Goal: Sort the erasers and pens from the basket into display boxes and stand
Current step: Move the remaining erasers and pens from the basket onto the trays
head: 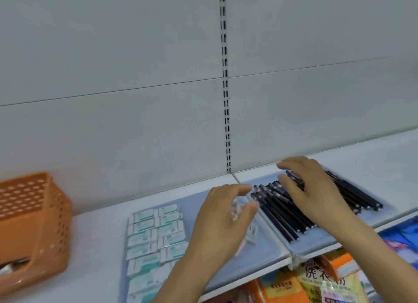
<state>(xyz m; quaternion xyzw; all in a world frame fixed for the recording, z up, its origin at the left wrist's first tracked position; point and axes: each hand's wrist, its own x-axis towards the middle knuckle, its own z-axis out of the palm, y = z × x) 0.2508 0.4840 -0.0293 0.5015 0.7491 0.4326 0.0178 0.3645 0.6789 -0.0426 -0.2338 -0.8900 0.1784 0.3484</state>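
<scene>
Black pens (pixel 285 214) lie under my spread right hand (pixel 316 189); my left hand (pixel 224 221) hovers relaxed, fingers loosely spread, over the tray (pixel 267 255).

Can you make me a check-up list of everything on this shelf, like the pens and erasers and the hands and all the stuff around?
Surface: white shop shelf, two flat blue display trays side by side.
Job's things: black pens lying in rows on the right tray; green-and-white erasers in rows on the left tray; orange basket at far left, something still inside.
Clutter: nothing seen on the shelf.
Hands: left hand hovers over the left tray, fingers loosely bent; right hand spread over the pens.
Cables: nothing seen.
Surroundings: grey back panel with slotted upright; packaged goods on the shelf below.
</scene>
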